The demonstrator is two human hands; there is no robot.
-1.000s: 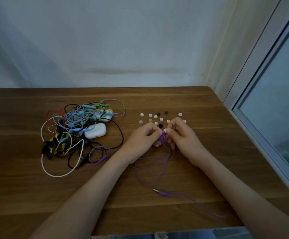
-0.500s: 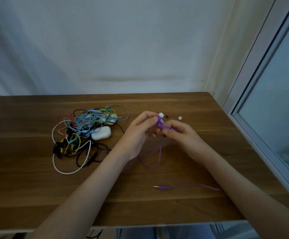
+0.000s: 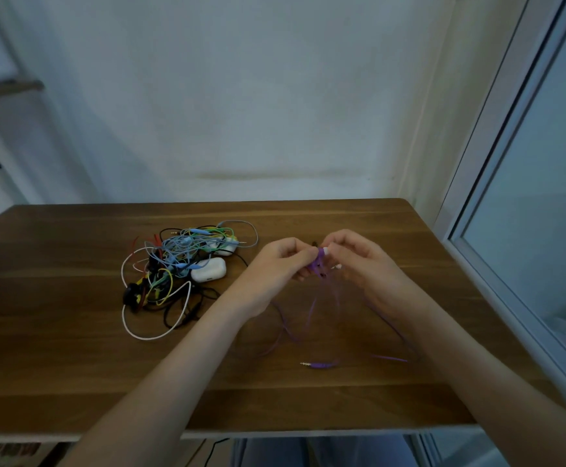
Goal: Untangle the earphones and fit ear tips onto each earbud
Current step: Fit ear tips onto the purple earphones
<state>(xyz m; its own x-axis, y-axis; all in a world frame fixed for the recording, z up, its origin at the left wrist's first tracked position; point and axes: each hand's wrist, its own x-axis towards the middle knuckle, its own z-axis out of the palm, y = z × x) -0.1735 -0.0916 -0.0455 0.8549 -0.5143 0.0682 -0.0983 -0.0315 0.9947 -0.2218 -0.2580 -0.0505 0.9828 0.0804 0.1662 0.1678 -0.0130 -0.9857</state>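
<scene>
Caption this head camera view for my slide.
Left hand holds purple earbud, right hand white ear tip against it; tangled earphones alongside.

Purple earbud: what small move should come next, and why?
Probably push the white ear tip fully onto the purple earbud: the right hand pinches the tip at its end, the left hand holds the bud, and whether it is seated is unclear.

a wooden table stands against a pale wall, window at right.
</scene>
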